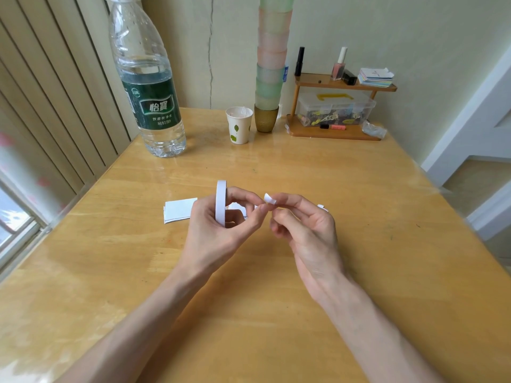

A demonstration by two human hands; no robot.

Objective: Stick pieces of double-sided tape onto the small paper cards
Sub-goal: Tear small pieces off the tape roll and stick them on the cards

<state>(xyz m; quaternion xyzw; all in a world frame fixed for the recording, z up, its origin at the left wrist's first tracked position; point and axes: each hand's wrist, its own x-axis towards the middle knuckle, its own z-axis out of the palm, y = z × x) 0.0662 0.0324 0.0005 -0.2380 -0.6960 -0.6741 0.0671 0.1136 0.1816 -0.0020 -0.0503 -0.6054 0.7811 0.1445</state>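
Note:
My left hand holds a white roll of double-sided tape upright above the middle of the wooden table. My right hand pinches a short white piece of tape at its fingertips, just right of the roll. A small stack of white paper cards lies on the table behind my left hand. More white card shows behind my fingers, and a corner of white paper peeks out past my right hand.
A large water bottle stands at the back left. A paper cup and a tall stack of cups stand at the back centre. A wooden shelf with a plastic box sits at the back right.

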